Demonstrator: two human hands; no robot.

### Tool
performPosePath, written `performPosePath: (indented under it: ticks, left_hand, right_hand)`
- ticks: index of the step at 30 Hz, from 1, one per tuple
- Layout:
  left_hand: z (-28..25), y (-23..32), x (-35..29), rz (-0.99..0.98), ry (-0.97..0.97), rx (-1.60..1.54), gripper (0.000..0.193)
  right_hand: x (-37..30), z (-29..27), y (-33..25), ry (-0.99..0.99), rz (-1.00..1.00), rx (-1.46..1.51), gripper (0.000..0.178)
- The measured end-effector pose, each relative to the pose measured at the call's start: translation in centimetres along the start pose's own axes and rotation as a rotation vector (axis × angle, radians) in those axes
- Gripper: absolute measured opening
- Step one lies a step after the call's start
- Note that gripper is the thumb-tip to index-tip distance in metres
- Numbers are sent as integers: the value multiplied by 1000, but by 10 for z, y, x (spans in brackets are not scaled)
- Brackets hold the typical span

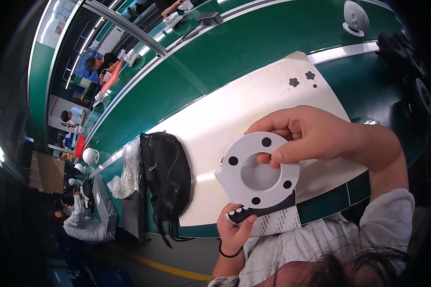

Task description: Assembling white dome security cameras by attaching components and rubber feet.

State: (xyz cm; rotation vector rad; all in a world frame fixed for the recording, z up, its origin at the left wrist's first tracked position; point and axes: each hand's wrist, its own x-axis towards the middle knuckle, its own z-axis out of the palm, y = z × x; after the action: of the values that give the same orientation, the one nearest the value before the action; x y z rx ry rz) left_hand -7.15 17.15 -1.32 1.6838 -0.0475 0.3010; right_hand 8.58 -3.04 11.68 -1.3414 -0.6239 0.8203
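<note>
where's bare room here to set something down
Most room: the pale mat between the black bag and black flower-shaped pads. The green surface past the mat's far edge also looks bare. Crowded: the left end, with bag and clear plastic, and the near edge, where the right hand holds the white ring and the left hand a black strip.

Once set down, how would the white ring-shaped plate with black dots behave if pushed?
Probably stiff: the white ring-shaped plate looks unbent in the right hand. If rubbery, the black dots may resist sliding. Its broad, flat face suggests little tipping.
</note>
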Motion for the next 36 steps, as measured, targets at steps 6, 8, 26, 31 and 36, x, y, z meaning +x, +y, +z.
performPosePath:
  ticks: [6, 8, 26, 31, 36]
  left_hand:
    - [1, -3, -3, -18, 13, -28, 29]
    - [2, -2, -2, -14, 27, -56, 28]
    - [7, -1, 1, 24, 6, -82, 30]
    - [8, 0, 1, 20, 17, -74, 31]
    - [7, -2, -2, -2, 28, -68, 30]
  right_hand:
    - [-6, 2, -5, -58, 15, 67, 46]
    - [-5, 1, -3, -72, 11, 70, 46]
    - [-9, 2, 4, -142, -16, 132, 47]
    - [-9, 3, 7, -140, 5, 117, 48]
    - [-8, 4, 9, -174, -9, 169, 52]
